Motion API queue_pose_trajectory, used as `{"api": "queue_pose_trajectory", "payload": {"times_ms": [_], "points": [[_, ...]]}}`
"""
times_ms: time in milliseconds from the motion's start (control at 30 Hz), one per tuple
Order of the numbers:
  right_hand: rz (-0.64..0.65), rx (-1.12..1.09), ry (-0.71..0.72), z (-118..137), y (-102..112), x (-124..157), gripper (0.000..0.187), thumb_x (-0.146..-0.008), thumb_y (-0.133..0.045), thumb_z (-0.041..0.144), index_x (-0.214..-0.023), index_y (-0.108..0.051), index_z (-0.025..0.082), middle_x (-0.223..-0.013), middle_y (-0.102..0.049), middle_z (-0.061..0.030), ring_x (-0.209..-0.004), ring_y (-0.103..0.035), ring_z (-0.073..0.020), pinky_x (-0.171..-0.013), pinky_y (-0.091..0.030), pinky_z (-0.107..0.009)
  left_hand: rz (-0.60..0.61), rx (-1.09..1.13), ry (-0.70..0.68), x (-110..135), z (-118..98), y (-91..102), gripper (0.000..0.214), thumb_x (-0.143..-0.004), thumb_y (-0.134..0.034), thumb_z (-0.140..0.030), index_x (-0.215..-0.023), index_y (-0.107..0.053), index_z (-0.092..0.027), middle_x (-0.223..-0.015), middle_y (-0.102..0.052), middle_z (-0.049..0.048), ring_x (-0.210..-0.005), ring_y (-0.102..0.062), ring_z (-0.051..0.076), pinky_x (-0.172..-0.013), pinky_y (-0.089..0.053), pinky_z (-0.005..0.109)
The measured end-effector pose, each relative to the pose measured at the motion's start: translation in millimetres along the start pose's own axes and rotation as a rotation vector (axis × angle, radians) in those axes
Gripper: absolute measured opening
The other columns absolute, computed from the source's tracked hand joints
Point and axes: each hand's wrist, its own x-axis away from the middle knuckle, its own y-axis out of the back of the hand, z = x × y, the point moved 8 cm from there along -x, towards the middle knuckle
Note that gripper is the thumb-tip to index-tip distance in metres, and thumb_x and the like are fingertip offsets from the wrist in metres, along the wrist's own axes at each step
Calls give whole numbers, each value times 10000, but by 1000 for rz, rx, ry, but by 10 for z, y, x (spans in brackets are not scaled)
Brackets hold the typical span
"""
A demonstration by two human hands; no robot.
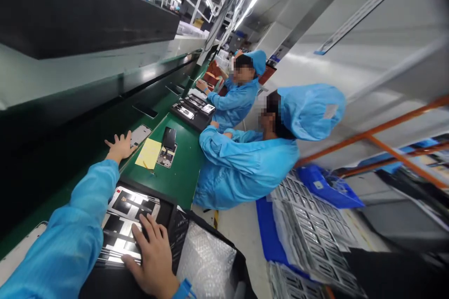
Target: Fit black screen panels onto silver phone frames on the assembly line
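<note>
My left hand point(121, 148) reaches over the dark belt, fingers spread, at the near end of a pale phone frame point(141, 135). I cannot tell whether it touches the frame. My right hand point(154, 254) is open, its fingertips over a stack of shiny flat phone parts point(121, 229) in a black tray point(166, 210). On the green bench point(185, 159) lie a yellow paper sheet point(148, 153) and a phone frame with inner parts point(166, 158), with a black screen-like panel point(169, 138) beside it.
Two people in blue work clothes point(245, 168) sit along the bench to the right. Before them stands another black tray point(196, 120) of phone parts. A dark slab point(145, 110) lies further along the belt. Bubble wrap point(206, 257) is close to my right hand; a blue bin point(326, 189) stands right.
</note>
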Motion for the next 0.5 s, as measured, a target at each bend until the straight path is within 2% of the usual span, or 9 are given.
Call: {"api": "queue_pose_trajectory", "payload": {"times_ms": [100,200,333,433,500], "points": [[-10,-6,17,-11,2,33,658,-944,-758,557,-1542,-614,325,-1655,-586,-142,-1532,-529,-423,-1152,-493,-631,-47,-9,-3,-103,22,-7,869,-1050,-457,-450,-1768,-174,-52,-1720,-319,382,-1624,-234,569,-1215,-90,886],[-39,-1,17,-45,17,71,638,-938,-765,552,-1522,-634,330,-1618,-608,-156,-1499,-550,-437,-1126,-511,-627,-55,27,-27,-215,32,-22,948,-1018,-570,-512,-1781,-173,-112,-1774,-249,341,-1638,-189,573,-1222,-68,881],[-36,-9,16,-92,0,94,635,-885,-822,537,-1471,-679,337,-1442,-689,-170,-1289,-671,-424,-1038,-562,-632,-88,138,-45,-302,35,13,886,-992,-644,-432,-1760,-285,-177,-1695,-425,309,-1605,-276,558,-1220,-67,878],[-51,-2,13,-114,0,84,610,-844,-871,507,-1406,-723,322,-1370,-694,-168,-1214,-683,-416,-992,-579,-629,-176,249,-11,-207,114,181,868,-953,-689,-342,-1714,-349,-100,-1607,-491,350,-1552,-364,547,-1252,-193,788],[-83,3,23,-107,20,67,574,-844,-881,481,-1372,-742,302,-1350,-688,-169,-1208,-675,-410,-987,-580,-623,-257,330,15,-54,223,391,895,-919,-730,-330,-1680,-357,-40,-1579,-502,362,-1533,-397,530,-1258,-296,683]]}}
